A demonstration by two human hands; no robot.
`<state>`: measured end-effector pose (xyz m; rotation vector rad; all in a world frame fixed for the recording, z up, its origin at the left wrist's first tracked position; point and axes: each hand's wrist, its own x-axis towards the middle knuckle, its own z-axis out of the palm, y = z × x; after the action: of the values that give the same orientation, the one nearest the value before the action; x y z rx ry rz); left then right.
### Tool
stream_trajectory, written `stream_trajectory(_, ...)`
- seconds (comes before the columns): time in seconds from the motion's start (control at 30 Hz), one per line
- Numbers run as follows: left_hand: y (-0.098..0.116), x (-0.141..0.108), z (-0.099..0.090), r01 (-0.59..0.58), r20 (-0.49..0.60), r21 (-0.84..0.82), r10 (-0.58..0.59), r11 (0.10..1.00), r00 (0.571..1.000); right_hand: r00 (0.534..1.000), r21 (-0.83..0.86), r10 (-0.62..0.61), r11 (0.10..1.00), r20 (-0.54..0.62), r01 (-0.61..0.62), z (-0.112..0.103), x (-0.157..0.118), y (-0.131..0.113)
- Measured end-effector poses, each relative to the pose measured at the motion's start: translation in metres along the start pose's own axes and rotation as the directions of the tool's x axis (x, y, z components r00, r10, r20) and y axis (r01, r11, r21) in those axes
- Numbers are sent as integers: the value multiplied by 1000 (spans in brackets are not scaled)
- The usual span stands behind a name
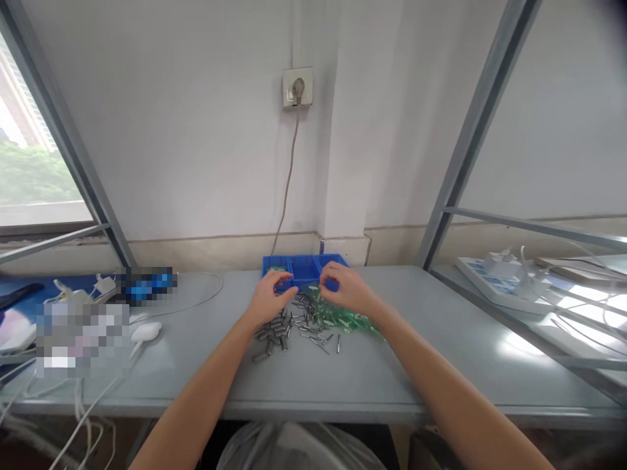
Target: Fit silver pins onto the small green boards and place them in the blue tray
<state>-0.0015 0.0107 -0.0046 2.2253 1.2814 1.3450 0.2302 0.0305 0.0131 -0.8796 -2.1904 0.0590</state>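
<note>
My left hand (270, 300) hovers over the left of a pile of small dark metal cylinders (278, 331), thumb and index finger apart, with nothing visible between them. Across from it, my right hand (347, 289) is curled, thumb and fingertips brought together above a green plastic bag (326, 312). Whatever its fingertips hold, if anything, is too small to make out. Slim metal pins (337, 344) lie loose in front of the bag. Just behind both hands stands a blue divided bin (304, 266); its left compartment holds some green material.
White cables and a white plug (147, 331) lie on the grey table (186, 378) at left. Slanted grey metal posts (482, 117) rise on both sides. At right, a power strip and adapters (504, 264) sit beyond the frame. A wall socket (297, 88) has a cord hanging behind the bin.
</note>
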Motion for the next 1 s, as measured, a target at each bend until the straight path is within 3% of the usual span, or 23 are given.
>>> stream_trajectory(0.13,5,-2,1,-100,118,12,98,995,988,997,14,-75,997,-6,75,12,0,-16)
stream_trajectory(0.3,-2,0,5,-79,184,-4,78,997,980,995,59,-91,994,31,89,22,1,-25)
stream_trajectory(0.43,-1,0,6,32,129,-56,-25,998,991,996,164,84,983,32,-88,27,1,-25)
stream_trajectory(0.57,-2,1,4,163,69,-167,-154,972,986,955,301,249,909,158,-287,32,1,-27)
stream_trajectory(0.83,-8,4,2,235,249,-445,-133,864,959,917,491,315,775,245,-397,36,4,-33)
stream_trajectory(1.0,-10,4,1,254,177,-460,-192,851,965,892,652,357,612,277,-448,37,5,-30)
